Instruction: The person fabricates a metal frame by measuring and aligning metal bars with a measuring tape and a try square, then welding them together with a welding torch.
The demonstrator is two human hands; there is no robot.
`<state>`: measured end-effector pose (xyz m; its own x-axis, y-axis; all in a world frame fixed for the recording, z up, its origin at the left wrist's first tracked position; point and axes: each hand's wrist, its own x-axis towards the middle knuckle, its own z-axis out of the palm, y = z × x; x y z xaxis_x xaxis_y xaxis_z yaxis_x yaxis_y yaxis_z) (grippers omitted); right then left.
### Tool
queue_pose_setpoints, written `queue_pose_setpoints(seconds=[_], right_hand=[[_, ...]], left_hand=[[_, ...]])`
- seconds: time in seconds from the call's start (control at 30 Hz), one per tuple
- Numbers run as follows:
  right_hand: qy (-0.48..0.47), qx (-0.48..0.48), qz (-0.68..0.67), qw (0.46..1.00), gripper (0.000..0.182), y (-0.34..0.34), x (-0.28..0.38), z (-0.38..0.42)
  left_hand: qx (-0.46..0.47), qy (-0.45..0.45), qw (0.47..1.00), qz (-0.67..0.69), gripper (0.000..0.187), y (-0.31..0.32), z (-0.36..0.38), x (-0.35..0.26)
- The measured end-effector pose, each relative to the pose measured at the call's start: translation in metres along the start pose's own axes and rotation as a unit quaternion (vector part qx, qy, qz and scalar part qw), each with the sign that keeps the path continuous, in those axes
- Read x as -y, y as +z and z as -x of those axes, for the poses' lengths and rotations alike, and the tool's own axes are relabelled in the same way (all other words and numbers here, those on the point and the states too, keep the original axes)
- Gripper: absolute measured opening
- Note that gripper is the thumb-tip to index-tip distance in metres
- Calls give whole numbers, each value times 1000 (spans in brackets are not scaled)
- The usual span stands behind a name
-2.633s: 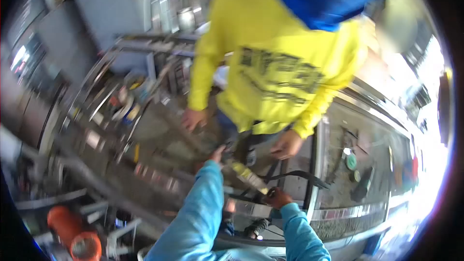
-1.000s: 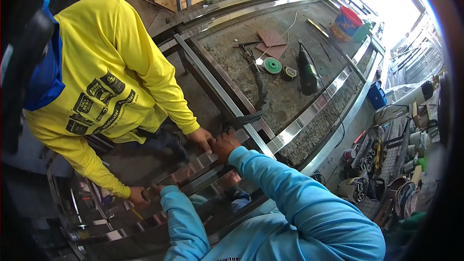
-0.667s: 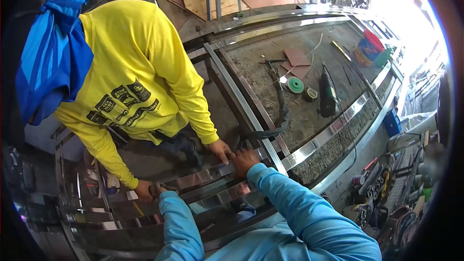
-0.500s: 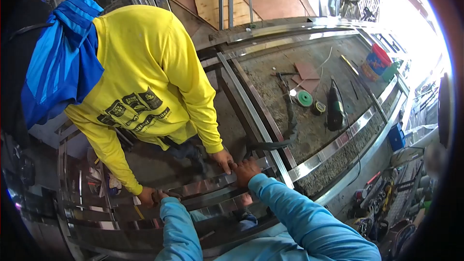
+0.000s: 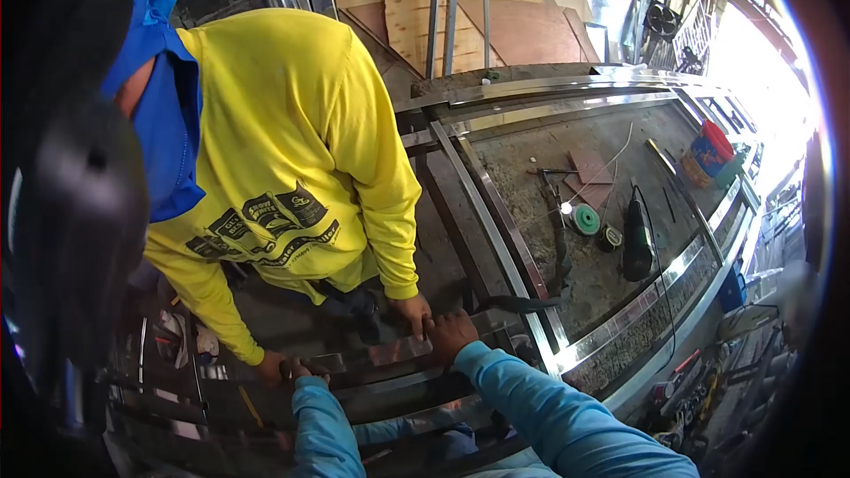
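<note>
A shiny metal bar [image 5: 376, 356] lies crosswise at the lower middle. My right hand [image 5: 450, 336], in a light blue sleeve, is closed on the bar near its right end. At the bar's left part, my left hand [image 5: 307, 372] is closed on it too, mostly hidden beyond the sleeve. A co-worker in a yellow shirt [image 5: 274, 133] stands opposite. One hand of the co-worker [image 5: 412, 312] touches the bar beside my right hand, and the other [image 5: 272, 366] is right beside my left hand.
Metal frame rails [image 5: 496, 226] run around us. On the right lie a black power tool [image 5: 637, 239], a green disc [image 5: 585, 219], a tape measure [image 5: 610, 237], and a red and blue bucket [image 5: 707, 154]. Assorted tools [image 5: 686, 398] lie at lower right. Plywood [image 5: 496, 4] stands behind.
The view has shifted, so the frame and tools appear further right. The co-worker's head has come closer on the left. Both my hands keep their place on the bar.
</note>
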<state>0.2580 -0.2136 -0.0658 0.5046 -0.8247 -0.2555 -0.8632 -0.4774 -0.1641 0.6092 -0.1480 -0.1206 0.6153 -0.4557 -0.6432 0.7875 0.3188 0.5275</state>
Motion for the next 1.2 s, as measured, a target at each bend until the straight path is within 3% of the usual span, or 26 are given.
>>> queue_pose_setpoints(seconds=[0.13,0.23,0.43,0.53,0.63,0.73,0.83,0.93,1.03,1.2], right_hand=[[-11,-32,2,999,43,-7,-4,-13],[-11,13,10,1000,47,-9,-4,-21],[16,-60,28,998,47,38,-16,-43],[41,-26,51,997,53,24,-13,-36],[116,-59,65,989,59,60,-36,-45],[165,-4,-55,985,65,29,-70,-36],[245,-16,-14,969,70,81,-127,-52],[277,108,29,954,74,115,-156,-65],[215,172,-106,955,76,19,-115,-37],[273,90,-262,921,90,53,-105,-63]], left_hand=[[3,1,1000,-7,42,4,-10,-2],[6,-3,1000,-2,42,2,-14,1],[11,-8,1000,1,43,4,-18,13],[9,-5,1000,-1,43,5,-23,18],[9,0,1000,-6,43,5,-30,23],[6,7,1000,-6,43,5,-43,26],[4,9,1000,-11,44,2,-57,29],[0,7,1000,-7,44,1,-66,30],[1,11,1000,-12,44,-1,-72,34],[1,11,1000,-5,44,-1,-82,40]])
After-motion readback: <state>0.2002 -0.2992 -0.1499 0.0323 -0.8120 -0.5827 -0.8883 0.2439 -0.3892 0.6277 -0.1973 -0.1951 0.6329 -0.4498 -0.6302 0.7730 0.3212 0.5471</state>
